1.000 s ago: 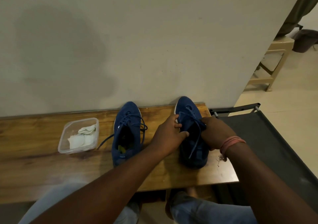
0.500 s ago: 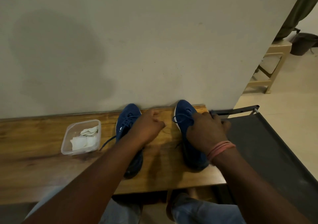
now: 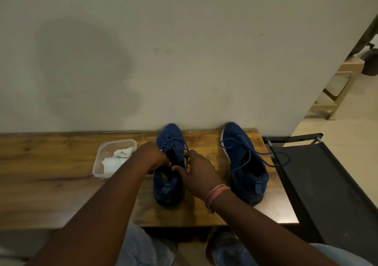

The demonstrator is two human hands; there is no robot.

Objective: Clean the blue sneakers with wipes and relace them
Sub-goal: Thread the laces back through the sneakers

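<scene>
Head view, compared with half a second ago: both hands have shifted from the right sneaker (image 3: 244,163) to the left sneaker (image 3: 169,163); before, the right hand was on the right shoe and the left hand hung over the left one.

Left sneaker: blue, upright on the bench (image 3: 51,175), toe at the wall (image 3: 184,51), heel toward the person. Lace (image 3: 173,143) threaded over the front eyelets, its ends leading back to the hands. Right sneaker: same orientation, well apart to the right, near the bench end; its lace (image 3: 272,159) lies loose, one loop trailing off the bench edge onto the black fabric seat (image 3: 327,184).

Left hand (image 3: 152,156): at the left side of the shoe's opening, fingers curled inward as if pinching the lace; the contact itself is hidden. Right hand (image 3: 197,172): at the right side of the opening, thumb and forefinger pinched on the lace, a pink band (image 3: 216,194) at the wrist.

Clear plastic container (image 3: 110,159) with white wipes (image 3: 116,159) stands just left of the left forearm.
</scene>
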